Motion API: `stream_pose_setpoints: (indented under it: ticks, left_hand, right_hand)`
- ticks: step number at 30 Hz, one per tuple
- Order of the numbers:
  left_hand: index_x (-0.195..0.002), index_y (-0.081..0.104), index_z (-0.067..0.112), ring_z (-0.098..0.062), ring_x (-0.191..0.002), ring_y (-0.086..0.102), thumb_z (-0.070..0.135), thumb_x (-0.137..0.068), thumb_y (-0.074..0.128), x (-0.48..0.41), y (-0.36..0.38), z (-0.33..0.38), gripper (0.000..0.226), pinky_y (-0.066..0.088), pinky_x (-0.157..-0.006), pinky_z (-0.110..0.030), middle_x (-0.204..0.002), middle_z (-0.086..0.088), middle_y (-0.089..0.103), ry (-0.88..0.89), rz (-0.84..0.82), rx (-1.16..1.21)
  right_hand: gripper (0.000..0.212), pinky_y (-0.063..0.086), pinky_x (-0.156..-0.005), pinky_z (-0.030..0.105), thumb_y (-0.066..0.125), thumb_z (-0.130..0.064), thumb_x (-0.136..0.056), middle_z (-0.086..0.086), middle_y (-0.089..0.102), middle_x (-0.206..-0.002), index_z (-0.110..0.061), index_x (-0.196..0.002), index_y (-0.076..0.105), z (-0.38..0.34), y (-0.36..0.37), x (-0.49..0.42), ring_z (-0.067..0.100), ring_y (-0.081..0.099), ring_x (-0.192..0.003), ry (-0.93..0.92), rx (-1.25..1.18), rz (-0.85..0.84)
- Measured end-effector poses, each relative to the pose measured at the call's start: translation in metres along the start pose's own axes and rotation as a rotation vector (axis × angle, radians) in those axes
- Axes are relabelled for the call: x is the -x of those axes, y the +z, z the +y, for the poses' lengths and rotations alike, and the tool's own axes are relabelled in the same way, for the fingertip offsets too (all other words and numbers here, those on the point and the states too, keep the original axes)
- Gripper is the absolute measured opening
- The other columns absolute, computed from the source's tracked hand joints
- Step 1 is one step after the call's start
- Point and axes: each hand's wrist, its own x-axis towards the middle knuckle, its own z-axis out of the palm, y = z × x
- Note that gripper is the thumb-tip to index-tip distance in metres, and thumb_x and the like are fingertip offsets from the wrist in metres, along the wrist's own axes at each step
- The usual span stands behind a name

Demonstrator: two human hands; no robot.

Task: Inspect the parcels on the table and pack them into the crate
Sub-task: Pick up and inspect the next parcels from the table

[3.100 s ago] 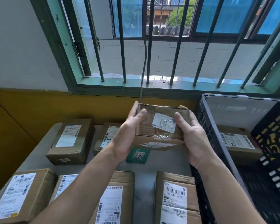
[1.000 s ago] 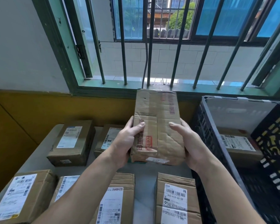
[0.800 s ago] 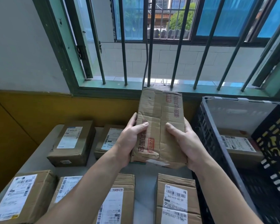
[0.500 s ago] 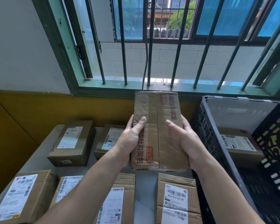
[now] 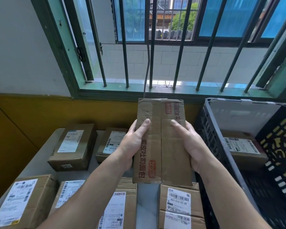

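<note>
I hold a brown cardboard parcel [image 5: 162, 146] with red printed characters upright above the table, its broad seamed face toward me. My left hand [image 5: 134, 142] grips its left edge, thumb across the front. My right hand [image 5: 188, 146] grips its right edge the same way. The black plastic crate [image 5: 210, 146] stands to the right with one labelled parcel [image 5: 243, 147] lying inside it.
Several labelled cardboard parcels lie on the grey table [image 5: 145, 207]: two at the back [image 5: 73, 146] [image 5: 111, 142] and three along the front [image 5: 18, 204] [image 5: 117, 210] [image 5: 178, 207]. A barred window and yellow wall stand behind.
The parcel was turned from its labelled short face to its long printed face, then straightened upright and squared toward me. Both hands kept their grip on its sides.
</note>
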Motion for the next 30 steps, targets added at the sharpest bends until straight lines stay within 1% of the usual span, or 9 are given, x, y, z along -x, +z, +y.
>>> stream_pose_setpoints:
  ticks: [4,6,8,11,16,20,23,26,30]
  left_hand:
    - [-0.147,0.047,0.037,-0.021,-0.097,0.078,0.060,-0.096,0.058,-0.001,0.001,0.002,0.057,0.063,-0.075,-0.040,-0.115,-0.002,0.078,0.016,-0.016,0.004]
    - [-0.150,0.046,0.032,-0.021,-0.097,0.077,0.069,-0.090,0.061,-0.001,-0.001,0.008,0.072,0.061,-0.069,-0.037,-0.117,-0.002,0.077,-0.004,-0.015,-0.008]
    - [-0.153,0.042,0.033,-0.025,-0.105,0.075,0.084,-0.076,0.063,-0.003,-0.004,0.010,0.095,0.061,-0.077,-0.042,-0.122,-0.003,0.075,-0.028,-0.002,-0.021]
    - [-0.156,0.037,0.034,-0.029,-0.109,0.073,0.083,-0.072,0.062,-0.005,-0.005,0.008,0.100,0.060,-0.091,-0.052,-0.126,-0.006,0.073,-0.016,0.037,-0.026]
    - [-0.157,0.031,0.044,-0.025,-0.114,0.071,0.087,-0.063,0.067,0.000,-0.001,0.001,0.110,0.060,-0.092,-0.046,-0.138,-0.003,0.067,0.049,0.017,-0.067]
    - [-0.153,0.042,0.037,-0.026,-0.112,0.072,0.088,-0.072,0.062,0.003,0.003,0.012,0.098,0.058,-0.096,-0.051,-0.131,-0.003,0.071,0.008,-0.011,-0.053]
    - [-0.137,0.061,0.028,-0.026,-0.107,0.075,0.083,-0.087,0.047,0.003,0.002,0.020,0.076,0.060,-0.093,-0.049,-0.117,-0.006,0.077,0.014,-0.027,-0.022]
    - [-0.142,0.054,0.030,-0.026,-0.106,0.075,0.082,-0.082,0.050,0.003,0.002,0.017,0.080,0.061,-0.091,-0.051,-0.118,-0.005,0.077,0.041,0.006,-0.030]
    - [-0.152,0.041,0.036,-0.025,-0.112,0.073,0.092,-0.071,0.057,0.004,0.004,0.012,0.099,0.057,-0.098,-0.053,-0.128,-0.002,0.072,0.059,0.021,-0.065]
  right_hand:
    - [0.055,0.065,-0.073,0.040,0.065,-0.049,-0.096,0.002,0.076,-0.114,-0.035,-0.146,0.048,-0.002,0.001,-0.001,0.019,0.077,-0.096,-0.034,-0.008,0.024]
    - [0.052,0.064,-0.071,0.037,0.065,-0.045,-0.097,0.001,0.077,-0.111,-0.035,-0.145,0.049,0.000,0.002,0.000,0.018,0.078,-0.093,-0.044,-0.006,0.017]
    - [0.050,0.065,-0.076,0.041,0.066,-0.043,-0.097,0.000,0.078,-0.111,-0.035,-0.144,0.052,0.005,0.003,0.000,0.019,0.078,-0.095,-0.031,-0.004,0.004]
    - [0.050,0.064,-0.084,0.048,0.067,-0.045,-0.095,0.001,0.078,-0.112,-0.036,-0.142,0.052,0.008,0.004,0.002,0.021,0.078,-0.097,0.001,-0.012,0.007]
    - [0.036,0.065,-0.075,0.042,0.066,-0.058,-0.091,0.000,0.080,-0.103,-0.038,-0.119,0.058,-0.002,0.002,0.001,0.021,0.079,-0.091,0.009,0.002,0.012]
    - [0.044,0.064,-0.083,0.046,0.069,-0.057,-0.089,-0.001,0.079,-0.107,-0.037,-0.127,0.058,0.001,0.004,0.002,0.020,0.078,-0.095,-0.058,0.024,0.050]
    - [0.067,0.061,-0.093,0.050,0.075,-0.063,-0.081,-0.004,0.077,-0.116,-0.038,-0.139,0.054,0.009,0.008,0.004,0.018,0.076,-0.103,-0.091,0.068,0.046]
    - [0.077,0.060,-0.096,0.051,0.076,-0.071,-0.077,-0.004,0.075,-0.120,-0.040,-0.142,0.050,0.009,0.006,0.003,0.018,0.075,-0.106,-0.096,0.087,0.040]
    - [0.070,0.061,-0.093,0.050,0.064,-0.072,-0.081,-0.003,0.078,-0.112,-0.040,-0.141,0.049,-0.002,0.006,0.002,0.018,0.076,-0.101,-0.115,0.105,0.044]
